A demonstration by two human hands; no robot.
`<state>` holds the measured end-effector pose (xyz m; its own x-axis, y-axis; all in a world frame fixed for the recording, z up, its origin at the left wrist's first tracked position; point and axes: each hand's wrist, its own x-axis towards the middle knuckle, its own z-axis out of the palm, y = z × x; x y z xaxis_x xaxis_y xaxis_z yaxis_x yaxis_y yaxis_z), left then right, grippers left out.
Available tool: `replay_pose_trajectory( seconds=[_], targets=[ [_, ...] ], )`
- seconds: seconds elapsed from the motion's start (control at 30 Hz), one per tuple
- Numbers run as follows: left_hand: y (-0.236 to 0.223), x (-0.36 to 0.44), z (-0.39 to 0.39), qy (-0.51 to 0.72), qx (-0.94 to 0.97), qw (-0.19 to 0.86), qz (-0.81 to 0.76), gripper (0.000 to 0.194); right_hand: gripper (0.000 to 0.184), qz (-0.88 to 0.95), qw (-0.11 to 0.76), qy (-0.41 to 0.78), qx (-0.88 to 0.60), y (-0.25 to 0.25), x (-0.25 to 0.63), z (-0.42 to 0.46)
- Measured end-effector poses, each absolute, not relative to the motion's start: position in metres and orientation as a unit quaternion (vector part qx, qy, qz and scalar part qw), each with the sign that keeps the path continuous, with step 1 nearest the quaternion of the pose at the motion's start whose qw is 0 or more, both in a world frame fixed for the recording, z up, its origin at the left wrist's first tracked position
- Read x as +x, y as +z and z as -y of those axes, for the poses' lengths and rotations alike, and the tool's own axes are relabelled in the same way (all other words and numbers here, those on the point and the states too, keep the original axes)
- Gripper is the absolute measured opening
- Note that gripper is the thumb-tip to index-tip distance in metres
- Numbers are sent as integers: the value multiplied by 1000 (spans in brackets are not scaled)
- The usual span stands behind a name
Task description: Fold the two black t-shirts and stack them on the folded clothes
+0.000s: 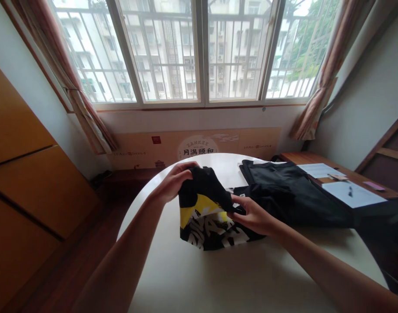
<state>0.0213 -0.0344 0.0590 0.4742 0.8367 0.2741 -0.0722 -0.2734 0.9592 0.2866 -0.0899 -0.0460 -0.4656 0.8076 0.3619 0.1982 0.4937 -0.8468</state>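
Observation:
A black T-shirt with a yellow and white print (207, 213) lies folded into a small bundle on a round white table (218, 274). My left hand (174, 180) grips the bundle's top left edge, fingers curled over the black cloth. My right hand (251, 215) pinches its right side, thumb on top of the fabric. Both forearms reach in from the bottom of the view.
A pile of black clothes (283, 191) lies on the table to the right. Behind it a wooden desk (336, 176) carries white papers and a pen. A large barred window (199, 52) with curtains fills the far wall. Wooden cabinets (26, 174) stand at left.

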Motion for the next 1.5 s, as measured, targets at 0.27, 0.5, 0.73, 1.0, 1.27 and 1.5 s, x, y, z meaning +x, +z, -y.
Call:
replay_pose_trajectory(
  seconds=[0.27, 0.5, 0.73, 1.0, 1.27, 1.5],
  targets=[
    [46, -8, -3, 598, 609, 392, -344, 22, 40, 490, 595, 519, -369, -7, 314, 96],
    [34, -27, -19, 558, 678, 144, -455, 28, 46, 479, 521, 590, -390, 3, 356, 89],
    [11, -47, -40, 485, 657, 124, -564, 33, 48, 688, 338, 509, -392, -9, 348, 87],
    [10, -55, -31, 295, 580, -65, -757, 41, 51, 475, 518, 438, -560, 3, 358, 86],
    [9, -61, -34, 266, 576, -94, -767, 51, 59, 633, 357, 367, -581, -2, 390, 85],
    [-24, -82, -54, 160, 699, 84, -692, 47, 42, 564, 467, 389, -559, -8, 419, 70]
  ],
)
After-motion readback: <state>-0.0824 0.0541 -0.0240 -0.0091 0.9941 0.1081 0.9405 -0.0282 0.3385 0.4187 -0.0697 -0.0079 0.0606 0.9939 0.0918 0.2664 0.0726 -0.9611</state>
